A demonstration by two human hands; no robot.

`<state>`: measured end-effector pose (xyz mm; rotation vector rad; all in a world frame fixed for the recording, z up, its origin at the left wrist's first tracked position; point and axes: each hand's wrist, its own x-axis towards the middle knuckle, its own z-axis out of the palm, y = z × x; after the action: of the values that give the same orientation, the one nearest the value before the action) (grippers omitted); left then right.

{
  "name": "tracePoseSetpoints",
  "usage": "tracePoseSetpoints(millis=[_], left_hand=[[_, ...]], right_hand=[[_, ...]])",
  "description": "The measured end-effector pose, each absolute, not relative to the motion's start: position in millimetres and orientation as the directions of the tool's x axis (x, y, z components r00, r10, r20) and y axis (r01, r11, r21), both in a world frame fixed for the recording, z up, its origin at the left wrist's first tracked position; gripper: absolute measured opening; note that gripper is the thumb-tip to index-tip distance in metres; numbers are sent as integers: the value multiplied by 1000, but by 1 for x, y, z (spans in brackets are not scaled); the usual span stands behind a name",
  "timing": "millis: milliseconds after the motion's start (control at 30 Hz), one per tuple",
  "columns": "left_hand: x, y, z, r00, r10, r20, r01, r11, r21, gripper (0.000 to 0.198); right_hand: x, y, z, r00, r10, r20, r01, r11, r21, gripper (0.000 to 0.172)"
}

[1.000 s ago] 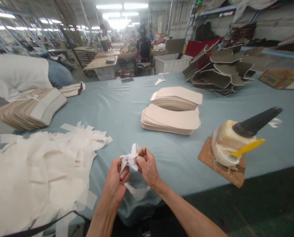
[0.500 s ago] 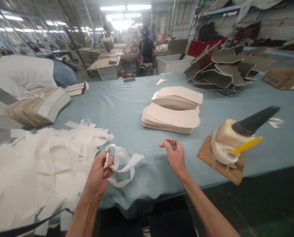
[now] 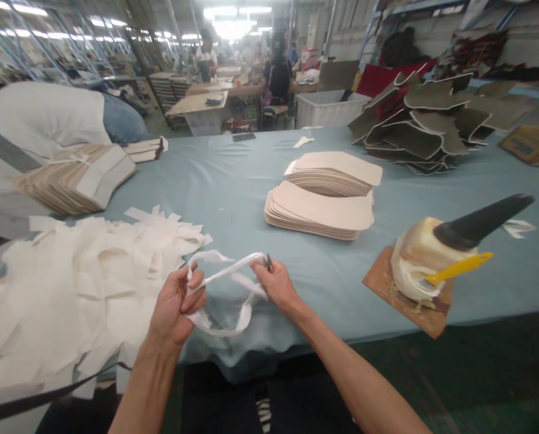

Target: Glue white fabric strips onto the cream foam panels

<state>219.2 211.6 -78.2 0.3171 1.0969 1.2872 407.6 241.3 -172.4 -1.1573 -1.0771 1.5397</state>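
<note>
Since the white strip (image 3: 222, 331) droops in a loop between our hands over the near table (image 3: 215, 181) edge, we judge it light and limp, best gripped near its ends. Our left hand (image 3: 176, 304) fingers pinch one end; our right hand (image 3: 276, 283) fingers pinch the other, alongside a small dark tool (image 3: 267, 260). Left lies a heap of strips (image 3: 70, 289); farther, beige stacks (image 3: 319, 208).

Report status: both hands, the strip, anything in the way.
Left hand pinches white strip, right hand its other end, small dark tool in same grip. Strip looped between them over table edge. Scrap pile close on left.
</note>
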Motion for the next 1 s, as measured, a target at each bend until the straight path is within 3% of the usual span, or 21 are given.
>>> tracePoseSetpoints(millis=[67,267,367,600,767,900,1000], left_hand=[[212,212,-84,-145,863,-483,-615,304,728,7],[202,223,-106,-207,846,-491,-580,298,758,8],[192,227,-112,-267,829,-491,-543,291,788,10],[181,225,-117,-230,856,-464,-427,339,838,40],[175,221,-122,-234,866,-441,-302,366,880,68],[160,224,-120,-313,854,-416,-305,324,896,58],[153,230,-106,-391,851,-351,-363,208,908,49]], right_hand=[[423,239,-175,-53,961,-271,-217,-276,-936,42],[475,230,-165,-85,950,-300,-116,-308,-944,54],[495,229,-160,-54,923,-382,-195,-385,-902,58],[513,223,-149,20,927,-373,-299,-351,-887,60],[518,234,-126,-82,958,-276,-109,-284,-952,52],[523,259,-108,-125,981,-150,143,-131,-981,43],[519,274,-113,-8,975,-222,101,-220,-970,38]])
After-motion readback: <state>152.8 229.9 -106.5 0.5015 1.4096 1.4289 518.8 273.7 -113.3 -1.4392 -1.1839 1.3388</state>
